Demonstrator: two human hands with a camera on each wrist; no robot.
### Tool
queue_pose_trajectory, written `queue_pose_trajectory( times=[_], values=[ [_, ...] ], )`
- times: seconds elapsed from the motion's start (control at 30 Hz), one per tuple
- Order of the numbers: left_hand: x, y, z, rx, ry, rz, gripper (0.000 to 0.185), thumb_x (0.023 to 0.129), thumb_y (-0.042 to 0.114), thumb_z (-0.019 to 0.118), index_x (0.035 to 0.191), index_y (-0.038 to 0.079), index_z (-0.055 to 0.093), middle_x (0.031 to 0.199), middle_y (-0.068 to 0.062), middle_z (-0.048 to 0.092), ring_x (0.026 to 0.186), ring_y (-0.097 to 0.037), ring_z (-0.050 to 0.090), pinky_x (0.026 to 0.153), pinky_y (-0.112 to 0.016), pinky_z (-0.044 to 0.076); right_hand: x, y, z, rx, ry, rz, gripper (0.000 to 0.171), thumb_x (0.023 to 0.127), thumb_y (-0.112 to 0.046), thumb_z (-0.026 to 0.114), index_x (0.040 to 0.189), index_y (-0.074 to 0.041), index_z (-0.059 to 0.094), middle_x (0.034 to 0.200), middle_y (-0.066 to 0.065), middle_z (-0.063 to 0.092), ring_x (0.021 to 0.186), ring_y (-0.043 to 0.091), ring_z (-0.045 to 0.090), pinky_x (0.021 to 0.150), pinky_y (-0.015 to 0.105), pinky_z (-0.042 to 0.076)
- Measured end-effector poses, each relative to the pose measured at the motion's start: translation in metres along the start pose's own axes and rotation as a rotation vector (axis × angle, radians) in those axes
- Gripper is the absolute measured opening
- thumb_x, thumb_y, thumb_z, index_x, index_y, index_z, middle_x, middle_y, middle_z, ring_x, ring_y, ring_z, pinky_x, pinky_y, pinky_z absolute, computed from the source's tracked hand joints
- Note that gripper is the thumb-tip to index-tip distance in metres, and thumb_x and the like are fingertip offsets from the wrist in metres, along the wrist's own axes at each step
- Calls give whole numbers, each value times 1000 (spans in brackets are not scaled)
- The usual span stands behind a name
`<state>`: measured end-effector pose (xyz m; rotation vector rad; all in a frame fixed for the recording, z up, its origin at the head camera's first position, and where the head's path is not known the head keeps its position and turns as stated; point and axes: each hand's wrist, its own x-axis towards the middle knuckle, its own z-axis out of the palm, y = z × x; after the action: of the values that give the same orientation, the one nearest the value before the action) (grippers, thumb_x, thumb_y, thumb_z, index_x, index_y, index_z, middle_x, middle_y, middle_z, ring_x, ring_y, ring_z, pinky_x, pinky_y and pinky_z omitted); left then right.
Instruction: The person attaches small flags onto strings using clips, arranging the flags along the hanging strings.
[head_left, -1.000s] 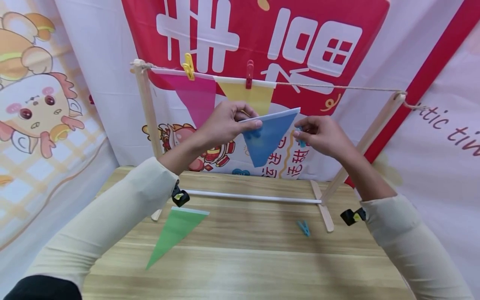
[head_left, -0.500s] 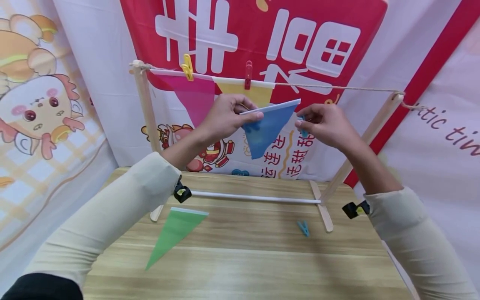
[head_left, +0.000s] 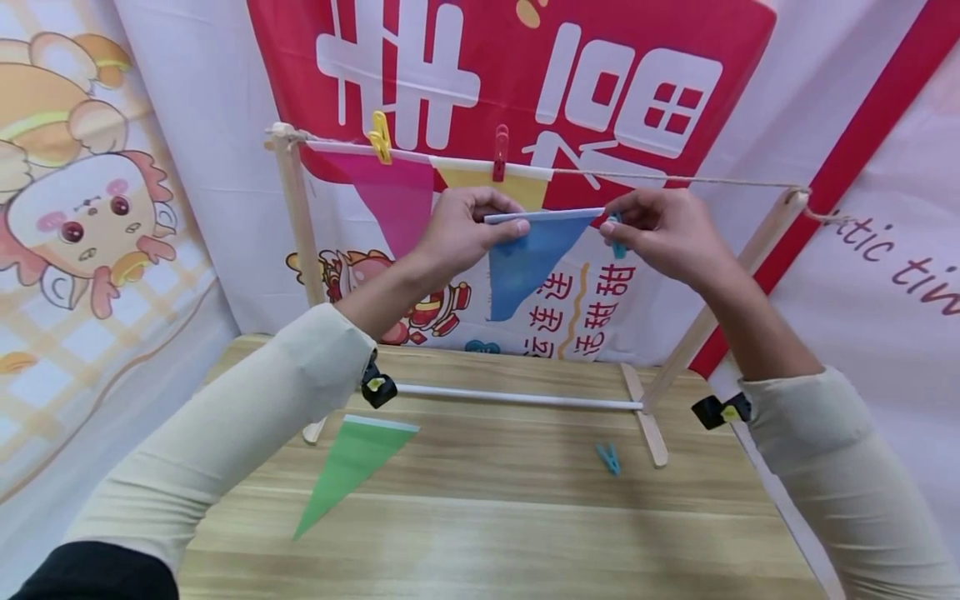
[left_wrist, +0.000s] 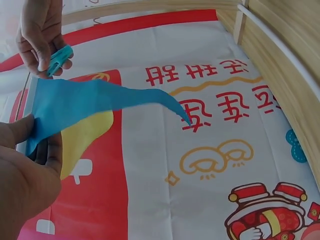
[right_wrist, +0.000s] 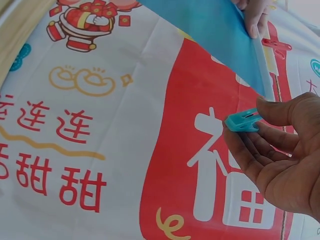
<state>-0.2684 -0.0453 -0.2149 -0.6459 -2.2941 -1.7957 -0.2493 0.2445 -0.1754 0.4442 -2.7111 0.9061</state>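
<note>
In the head view, our left hand (head_left: 467, 229) pinches the blue flag (head_left: 534, 262) at its nine o'clock end; at three o'clock, our right hand (head_left: 671, 233) pinches a blue clip (right_wrist: 241, 123).

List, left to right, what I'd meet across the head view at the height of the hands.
Left wooden post, magenta pennant, left hand, blue pennant, right hand pinching a turquoise clothespin, right wooden post.
</note>
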Motion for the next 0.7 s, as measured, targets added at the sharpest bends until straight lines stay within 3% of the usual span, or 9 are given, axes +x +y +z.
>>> queue_pose_trajectory(
  times=[0.27, 0.53, 0.7],
  values=[
    [2, -1, 7, -98, 42, -53, 36, 104, 21, 83, 138, 11, 78, 138, -9, 81, 123, -27, 80, 113, -47, 64, 0, -4, -11, -4, 22, -14, 53, 104, -43, 82, 146, -12, 74, 129, 13, 80, 102, 26, 77, 79, 14, 60],
    [5, -2, 15, -99, 82, -76, 44, 101, 32, 87, 139, 13, 78, 140, -5, 82, 128, -28, 80, 117, -51, 62, 0, -8, -27, 33, 57, -3, 57, 102, -43, 85, 149, -13, 73, 136, 14, 77, 101, 15, 75, 79, 11, 60],
    [4, -1, 20, -117, 95, -77, 44, 101, 35, 86, 140, 15, 80, 138, -3, 82, 125, -25, 81, 116, -53, 62, 1, -13, -35, 29, 74, -20, 56, 103, -43, 84, 149, -14, 73, 133, 12, 77, 101, 10, 74, 80, 9, 60]
  ],
)
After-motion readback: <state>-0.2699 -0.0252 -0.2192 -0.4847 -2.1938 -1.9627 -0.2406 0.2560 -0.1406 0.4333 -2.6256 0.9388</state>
